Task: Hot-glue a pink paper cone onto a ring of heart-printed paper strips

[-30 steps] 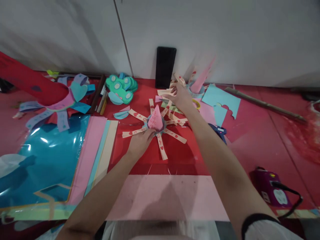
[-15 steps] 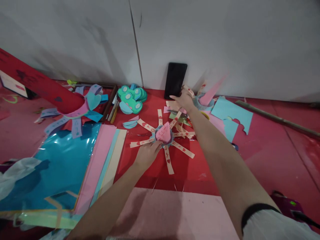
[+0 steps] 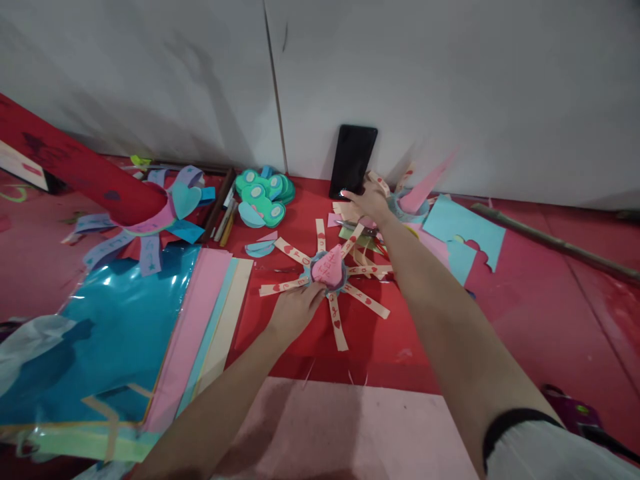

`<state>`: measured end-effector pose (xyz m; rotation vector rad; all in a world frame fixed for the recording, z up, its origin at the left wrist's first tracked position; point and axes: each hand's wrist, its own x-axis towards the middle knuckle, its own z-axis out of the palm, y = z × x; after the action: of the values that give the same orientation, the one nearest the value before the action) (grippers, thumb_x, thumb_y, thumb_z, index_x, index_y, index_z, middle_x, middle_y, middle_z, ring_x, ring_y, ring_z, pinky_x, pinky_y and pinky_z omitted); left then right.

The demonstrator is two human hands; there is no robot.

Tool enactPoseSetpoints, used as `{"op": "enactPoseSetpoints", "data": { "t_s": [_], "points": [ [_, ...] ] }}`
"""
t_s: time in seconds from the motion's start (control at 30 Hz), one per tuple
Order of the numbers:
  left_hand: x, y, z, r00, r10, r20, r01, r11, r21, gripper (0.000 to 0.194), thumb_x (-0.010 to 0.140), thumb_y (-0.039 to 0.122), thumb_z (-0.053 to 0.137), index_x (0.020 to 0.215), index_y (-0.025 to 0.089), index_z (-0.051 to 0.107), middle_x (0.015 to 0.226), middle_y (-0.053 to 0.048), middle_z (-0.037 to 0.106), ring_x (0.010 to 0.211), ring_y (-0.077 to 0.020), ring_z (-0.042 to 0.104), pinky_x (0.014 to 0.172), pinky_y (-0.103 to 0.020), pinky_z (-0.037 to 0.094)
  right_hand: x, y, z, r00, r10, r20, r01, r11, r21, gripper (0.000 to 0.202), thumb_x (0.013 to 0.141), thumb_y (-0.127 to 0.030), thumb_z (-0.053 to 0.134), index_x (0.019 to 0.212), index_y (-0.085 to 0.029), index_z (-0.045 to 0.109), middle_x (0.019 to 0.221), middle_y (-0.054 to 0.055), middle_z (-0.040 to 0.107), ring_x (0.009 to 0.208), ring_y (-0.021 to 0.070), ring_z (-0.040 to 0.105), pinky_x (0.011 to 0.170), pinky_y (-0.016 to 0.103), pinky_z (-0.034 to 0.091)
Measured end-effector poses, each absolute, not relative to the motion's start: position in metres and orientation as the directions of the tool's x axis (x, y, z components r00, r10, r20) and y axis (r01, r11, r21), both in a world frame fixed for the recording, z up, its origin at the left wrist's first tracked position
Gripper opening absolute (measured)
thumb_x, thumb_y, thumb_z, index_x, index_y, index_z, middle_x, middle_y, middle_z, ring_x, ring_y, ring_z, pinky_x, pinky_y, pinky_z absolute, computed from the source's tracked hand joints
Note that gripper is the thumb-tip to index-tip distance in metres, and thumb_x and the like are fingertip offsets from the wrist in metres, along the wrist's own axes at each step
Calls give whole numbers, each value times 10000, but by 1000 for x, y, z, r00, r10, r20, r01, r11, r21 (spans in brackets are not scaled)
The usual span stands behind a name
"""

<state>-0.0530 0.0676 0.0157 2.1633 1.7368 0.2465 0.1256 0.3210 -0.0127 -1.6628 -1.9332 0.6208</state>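
On my feed the pink paper cone [image 3: 329, 264] sits in the middle of the red sheet [image 3: 387, 343], point up, with red handwriting across its near face. Its base nests in a dark-edged round rim, and around that shows a pale-blue scalloped paper collar [image 3: 307, 272]. From the collar I count seven flat cream paper strips [image 3: 337, 325] fanned out like spokes, each marked in red; hearts and single letters stand out on several, though I can't read them as words. The writing on the cone is too small for me to make out.

The left hand [image 3: 295, 313] comes in from the near side, over the inner end of the left-hand strip, its fingertips drawn close together against the cone's base. From here I cannot tell whether they pinch the rim or only press on it.

Beyond the cone, the right hand [image 3: 373, 202] reaches to the black phone [image 3: 354, 160] leaning against the grey-white wall [image 3: 450, 73]. The thumb lies over the phone's lower edge, beside a small bright spot on the dark screen; the other fingers are partly hidden, and I cannot tell how far they close. Just right of that hand I see a second, slimmer pink paper cone [image 3: 429, 187], tilted to the right.
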Motion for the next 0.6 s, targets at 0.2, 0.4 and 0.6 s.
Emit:
{"op": "enactPoseSetpoints", "data": {
  "t_s": [0.2,0.4,0.6],
  "points": [
    [-53,68,15,228,970,-78,902,-181,391,229,909,258,379,980,205,591,849,-40,691,782,-159,646,681,-247,457,125,321,-3,-114,992,57,777,125,-616,589,737,-496,597,1191,-132,507,1138,142,589,1058,254,563,937,419,419],
    [-52,68,19,222,968,-114,909,-163,383,244,914,264,369,987,203,593,845,-41,688,756,-163,643,650,-251,447,118,309,6,-108,994,22,740,95,-666,595,713,-497,616,1192,-164,498,1128,105,603,1039,251,578,917,409,437],
    [-53,68,15,232,968,-92,901,-179,395,255,918,270,358,993,198,592,849,-46,685,760,-159,640,660,-249,449,116,308,3,-85,996,-10,761,59,-646,643,705,-518,611,1203,-136,470,1127,147,594,1056,274,559,906,435,425]
  ]
}}
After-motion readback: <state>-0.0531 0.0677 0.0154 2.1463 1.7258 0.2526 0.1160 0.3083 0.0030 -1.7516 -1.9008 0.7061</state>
